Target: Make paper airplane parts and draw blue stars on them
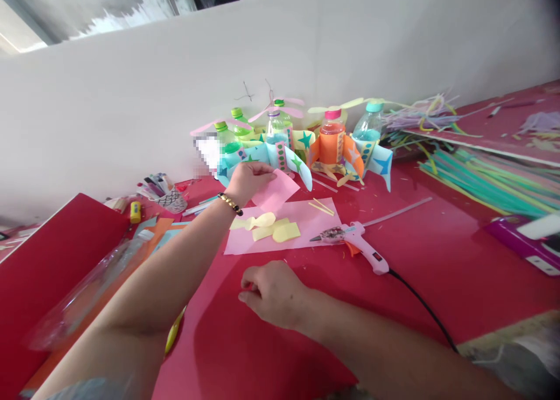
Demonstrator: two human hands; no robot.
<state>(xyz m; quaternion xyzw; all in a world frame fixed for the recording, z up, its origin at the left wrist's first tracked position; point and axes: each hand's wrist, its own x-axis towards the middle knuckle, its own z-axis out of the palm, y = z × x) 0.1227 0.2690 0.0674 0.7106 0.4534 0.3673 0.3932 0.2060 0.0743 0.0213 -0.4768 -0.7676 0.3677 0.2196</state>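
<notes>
My left hand [248, 181], with a gold-beaded bracelet on the wrist, grips the edge of a small pink paper piece [276, 190]. Below it, a larger pale pink paper sheet [315, 225] lies on the red table top [437, 277]. Several pale yellow paper cutouts [285, 232] rest on that sheet, close to my left wrist. My right hand [273, 293] rests nearer me on the table with its fingers curled, holding nothing visible. A pink hot glue gun [356, 242] lies to its right, with a long glue stick [396, 211] in its back.
Decorated plastic bottles with paper fins and propellers [301, 143] stand against a white wall [131, 97]. Coloured paper strips [490, 184] lie at right. A pen cup [168, 199] and a clear plastic sleeve [87, 289] sit at left. The glue gun's black cord [424, 306] runs toward the front edge.
</notes>
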